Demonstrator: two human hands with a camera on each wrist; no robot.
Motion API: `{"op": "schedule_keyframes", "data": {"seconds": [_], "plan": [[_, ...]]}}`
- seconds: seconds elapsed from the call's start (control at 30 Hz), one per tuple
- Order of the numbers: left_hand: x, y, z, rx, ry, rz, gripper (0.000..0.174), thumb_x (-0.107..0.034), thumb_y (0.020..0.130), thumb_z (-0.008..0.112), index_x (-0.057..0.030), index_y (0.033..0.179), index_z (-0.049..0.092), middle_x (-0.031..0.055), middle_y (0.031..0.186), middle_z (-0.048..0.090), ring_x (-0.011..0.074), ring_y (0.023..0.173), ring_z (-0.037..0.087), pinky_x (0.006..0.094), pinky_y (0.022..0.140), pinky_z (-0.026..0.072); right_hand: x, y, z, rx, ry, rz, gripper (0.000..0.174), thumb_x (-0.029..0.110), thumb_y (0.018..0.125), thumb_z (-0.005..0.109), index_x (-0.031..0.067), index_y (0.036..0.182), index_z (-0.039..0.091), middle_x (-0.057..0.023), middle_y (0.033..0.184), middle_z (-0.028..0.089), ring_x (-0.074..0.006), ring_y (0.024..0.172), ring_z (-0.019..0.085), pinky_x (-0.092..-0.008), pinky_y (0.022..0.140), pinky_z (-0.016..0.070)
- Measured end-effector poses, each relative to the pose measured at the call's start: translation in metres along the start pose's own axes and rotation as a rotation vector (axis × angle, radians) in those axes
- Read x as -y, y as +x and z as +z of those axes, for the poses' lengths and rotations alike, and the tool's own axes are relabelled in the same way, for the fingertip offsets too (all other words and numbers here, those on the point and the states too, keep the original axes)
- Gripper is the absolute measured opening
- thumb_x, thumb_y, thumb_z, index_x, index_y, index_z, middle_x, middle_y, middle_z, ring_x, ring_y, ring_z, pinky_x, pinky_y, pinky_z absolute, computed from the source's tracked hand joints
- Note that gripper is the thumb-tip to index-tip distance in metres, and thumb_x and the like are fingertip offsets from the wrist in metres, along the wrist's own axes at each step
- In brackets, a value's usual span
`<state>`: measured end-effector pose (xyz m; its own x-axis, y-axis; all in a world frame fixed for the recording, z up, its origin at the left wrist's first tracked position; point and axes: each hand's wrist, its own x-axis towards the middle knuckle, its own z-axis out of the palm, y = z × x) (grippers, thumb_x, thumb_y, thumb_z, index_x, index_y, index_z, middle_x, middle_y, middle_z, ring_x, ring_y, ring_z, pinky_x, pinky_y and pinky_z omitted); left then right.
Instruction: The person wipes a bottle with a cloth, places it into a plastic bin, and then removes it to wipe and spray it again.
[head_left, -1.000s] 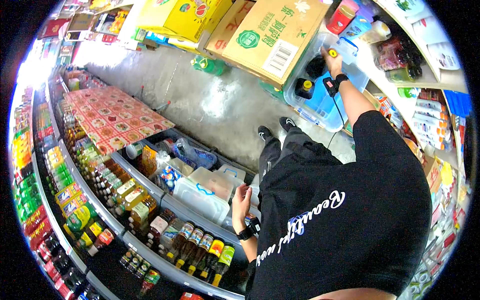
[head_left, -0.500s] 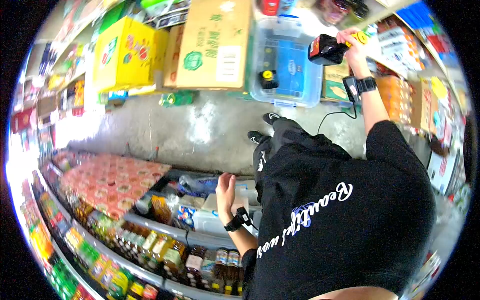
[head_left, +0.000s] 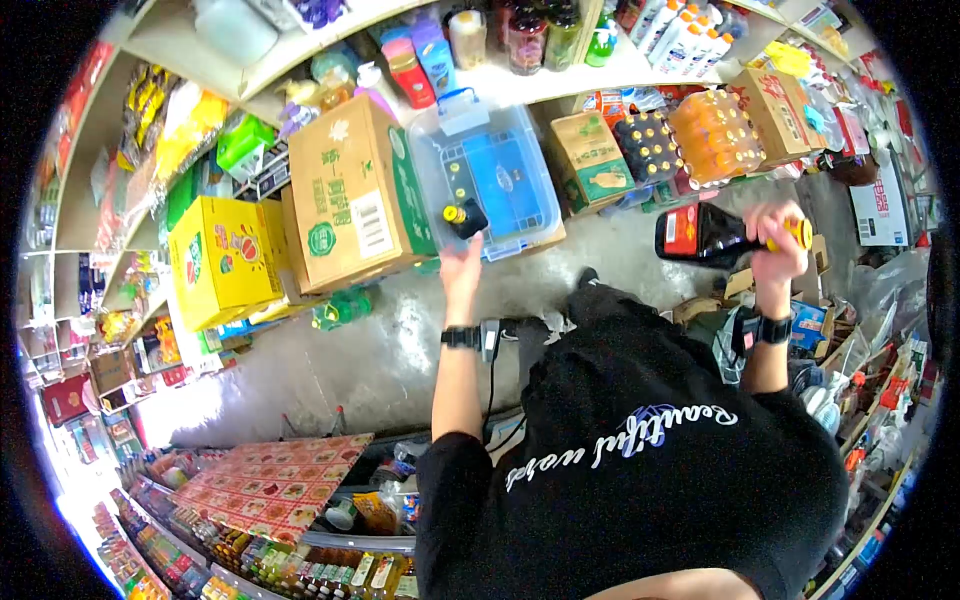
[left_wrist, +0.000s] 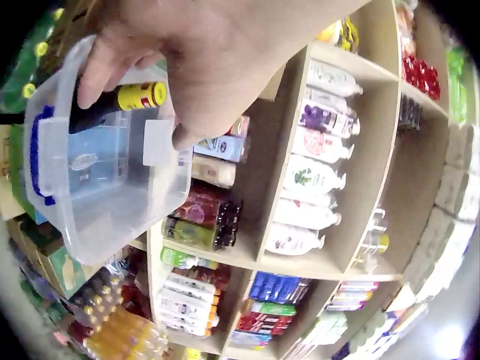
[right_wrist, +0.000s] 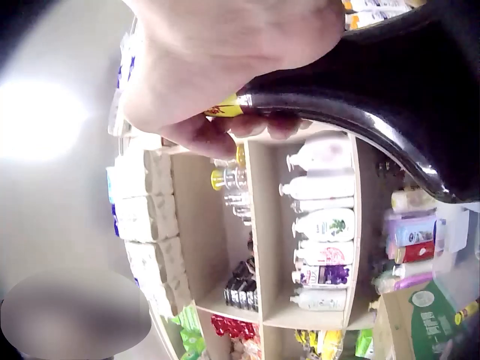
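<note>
My right hand (head_left: 778, 243) grips the neck of a large dark sauce bottle (head_left: 708, 235) with a yellow cap and red label. The bottle lies sideways in the air, its base toward the left. Close up, the right wrist view shows fingers curled round the neck of its glossy black body (right_wrist: 337, 86). My left hand (head_left: 461, 275) reaches over the near edge of a clear plastic tub (head_left: 540, 180). A second dark bottle with a yellow cap (left_wrist: 141, 96) is in that tub, right by my left fingers (left_wrist: 91, 84). Thumb and fingers are spread apart there.
A tan carton (head_left: 340, 190) stands left of the tub, a yellow box (head_left: 225, 262) beyond it. Right of the tub are a small carton (head_left: 590, 160) and packs of orange drinks (head_left: 712, 135). Shelves (head_left: 560, 85) of bottles rise behind. A red-patterned board (head_left: 275, 485) lies over the lower-left racks.
My right hand has lifted one dark bottle out of the tub and carried it right. My left hand has moved from the lower racks up to the tub's remaining bottle. The view has turned rightward.
</note>
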<state>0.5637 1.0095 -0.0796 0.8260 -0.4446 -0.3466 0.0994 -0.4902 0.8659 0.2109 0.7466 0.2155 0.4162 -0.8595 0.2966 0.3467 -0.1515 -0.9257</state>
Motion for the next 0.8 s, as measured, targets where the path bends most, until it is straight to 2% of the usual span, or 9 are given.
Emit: {"op": "schedule_keyframes", "data": {"seconds": [0.07,0.13,0.17,0.27,0.33,0.47,0.63,0.73,0.8], "plan": [[-0.048,0.007,0.027,-0.238,0.013,0.053,0.104,-0.053,0.074,0.082,0.0181,0.136,0.038,0.0358,0.117,0.063,0.0411,0.111,0.064,0.0427,0.099,0.0483,0.004,-0.016,-0.03,-0.032,0.003,-0.048,0.019,0.01,0.076,0.065,0.0063,0.072,0.047,-0.0063,0.061,0.049,-0.0207,0.055,0.046,-0.0362,0.061,0.037],[-0.054,0.04,0.038,-0.287,0.287,-0.019,0.099,-0.053,0.074,0.081,0.0174,0.132,0.042,0.035,0.118,0.063,0.044,0.111,0.064,0.0432,0.097,0.0492,0.005,-0.026,-0.059,-0.04,0.004,-0.109,0.017,0.009,0.076,0.065,0.0061,0.074,0.049,-0.0062,0.061,0.05,-0.0208,0.055,0.047,-0.0363,0.061,0.0374],[-0.025,0.071,0.043,-0.206,0.166,-0.069,0.093,-0.053,0.075,0.08,0.0169,0.126,0.047,0.0341,0.12,0.063,0.0466,0.109,0.064,0.0444,0.096,0.0503,0.005,-0.03,-0.076,-0.046,0.001,-0.117,0.016,0.009,0.076,0.065,0.006,0.076,0.049,-0.0062,0.061,0.05,-0.0207,0.055,0.048,-0.0362,0.061,0.0377],[-0.004,0.108,0.044,-0.145,-0.062,-0.247,0.05,-0.023,0.081,0.075,0.0044,0.119,0.059,0.0197,0.099,0.07,0.0287,0.088,0.072,0.0413,0.063,0.0584,0.001,-0.031,-0.122,-0.085,-0.02,-0.128,0.015,0.007,0.077,0.065,0.0063,0.077,0.05,-0.0057,0.062,0.05,-0.0204,0.055,0.049,-0.0359,0.06,0.0394],[0.039,0.139,0.051,-0.35,0.055,-0.166,0.037,-0.017,0.079,0.071,0.0043,0.109,0.064,0.0182,0.097,0.071,0.0311,0.083,0.071,0.0413,0.076,0.0567,0.001,-0.027,-0.156,-0.085,-0.033,-0.111,0.016,0.006,0.077,0.066,0.0064,0.076,0.05,-0.0054,0.062,0.05,-0.0202,0.054,0.049,-0.0362,0.06,0.0399],[0.075,0.167,0.046,-0.438,0.131,-0.066,0.027,-0.017,0.08,0.071,0.0014,0.099,0.065,0.0175,0.092,0.072,0.034,0.086,0.07,0.0433,0.084,0.0536,0.005,-0.016,-0.193,-0.119,-0.186,-0.132,0.018,0.005,0.079,0.066,0.0059,0.074,0.05,-0.0066,0.064,0.052,-0.0203,0.056,0.05,-0.0363,0.061,0.0403],[0.008,0.15,0.052,-0.395,0.013,-0.078,0.025,-0.017,0.083,0.075,-0.0015,0.097,0.062,0.0152,0.084,0.069,0.0233,0.062,0.069,0.0336,0.05,0.0562,0.009,-0.018,-0.226,-0.224,-0.23,-0.146,0.017,0.007,0.078,0.066,0.0053,0.074,0.05,-0.0096,0.066,0.056,-0.0216,0.061,0.052,-0.0372,0.066,0.0415],[0.003,0.173,0.052,-0.389,0.109,-0.002,0.027,-0.019,0.083,0.075,-0.0017,0.098,0.062,0.0168,0.083,0.069,0.0283,0.066,0.07,0.0383,0.058,0.0578,0.008,-0.027,-0.224,-0.319,-0.244,-0.107,0.015,0.008,0.08,0.064,0.0058,0.074,0.05,-0.0076,0.063,0.052,-0.0213,0.06,0.05,-0.0374,0.067,0.0406],[0.014,0.21,0.053,-0.394,0.275,0.058,0.033,-0.026,0.082,0.075,-0.0007,0.1,0.063,0.0204,0.09,0.07,0.0383,0.084,0.069,0.0472,0.08,0.0547,0.006,-0.03,-0.214,-0.331,-0.26,-0.115,0.016,0.008,0.08,0.064,0.0066,0.073,0.05,-0.0063,0.062,0.05,-0.0211,0.059,0.049,-0.0372,0.067,0.0395]]}}
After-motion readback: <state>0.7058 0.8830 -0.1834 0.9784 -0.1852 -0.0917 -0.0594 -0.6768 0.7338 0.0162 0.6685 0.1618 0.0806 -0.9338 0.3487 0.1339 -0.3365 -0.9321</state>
